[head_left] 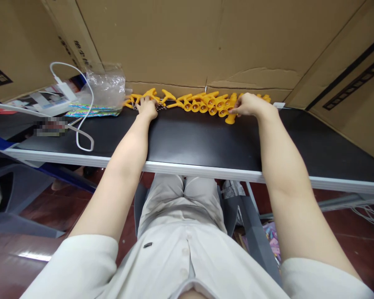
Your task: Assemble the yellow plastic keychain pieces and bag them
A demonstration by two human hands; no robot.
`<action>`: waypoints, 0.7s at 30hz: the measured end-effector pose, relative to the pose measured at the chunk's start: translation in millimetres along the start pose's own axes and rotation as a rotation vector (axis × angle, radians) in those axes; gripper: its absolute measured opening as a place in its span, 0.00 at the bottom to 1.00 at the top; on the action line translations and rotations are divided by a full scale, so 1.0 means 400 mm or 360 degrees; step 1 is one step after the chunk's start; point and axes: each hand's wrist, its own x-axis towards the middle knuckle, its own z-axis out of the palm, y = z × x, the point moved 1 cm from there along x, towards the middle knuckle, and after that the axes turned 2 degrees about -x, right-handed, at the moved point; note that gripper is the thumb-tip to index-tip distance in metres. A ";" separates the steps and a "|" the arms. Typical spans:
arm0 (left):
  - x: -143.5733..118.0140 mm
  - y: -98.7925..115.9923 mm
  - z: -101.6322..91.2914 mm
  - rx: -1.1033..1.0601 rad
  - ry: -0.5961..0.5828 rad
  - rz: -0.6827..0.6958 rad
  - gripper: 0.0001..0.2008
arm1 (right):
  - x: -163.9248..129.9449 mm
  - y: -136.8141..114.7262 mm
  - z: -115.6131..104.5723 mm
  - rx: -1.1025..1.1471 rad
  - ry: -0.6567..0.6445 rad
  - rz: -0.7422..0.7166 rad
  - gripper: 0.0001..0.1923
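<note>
Both arms were stretched fwd across a black table point(187, 141) w/ a white front edge, to a row of orange plastic toy pieces point(205, 101) laid along the far edge, against the cardboard wall point(187, 37).

The left hand point(147, 108) was laid palm-down on the left part of the row, fingers curled over a small metal chain point(160, 107) and the orange Y-shaped pieces point(168, 96) there. Whether anything was actually pinched couldn't be told; the fingertips were hidden under the knuckles.

The right hand point(249, 106) was seen at the right end of the row, fingers bent and partly closed, tips touching one orange piece point(230, 118) that stood slightly nearer than the rest. A firm grip vs. mere contact couldn't be made out at this res.

The middle of the row, betw. the two hands, was made up of cone- or bell-shaped orange parts packed side by side, touching each other.

To the left on the table, a crumpled clear plastic bag point(107, 85) was seen just beside the row's left end, resting on a striped multicolour pouch point(92, 111). A white charger plug point(64, 89) w/ its white cable point(84, 141) was looped across the tabletop nearby. Printed papers point(40, 101) were lying further left.

Below the table edge, beige trousers and a light buttoned shirt point(174, 257) were visible, w/ reddish floor point(50, 207) either side.
</note>
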 end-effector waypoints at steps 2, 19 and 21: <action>-0.007 0.008 -0.005 0.0007 0.0038 -0.0022 0.20 | -0.001 -0.010 0.003 -0.0011 0.0000 -0.0054 0.08; 0.051 0.023 -0.050 -0.0604 0.0758 -0.0093 0.16 | -0.003 -0.026 0.012 0.0050 -0.0014 -0.0071 0.09; 0.060 0.033 -0.046 -0.0707 0.0741 -0.0086 0.16 | -0.003 -0.027 0.012 0.0057 -0.0014 -0.0061 0.08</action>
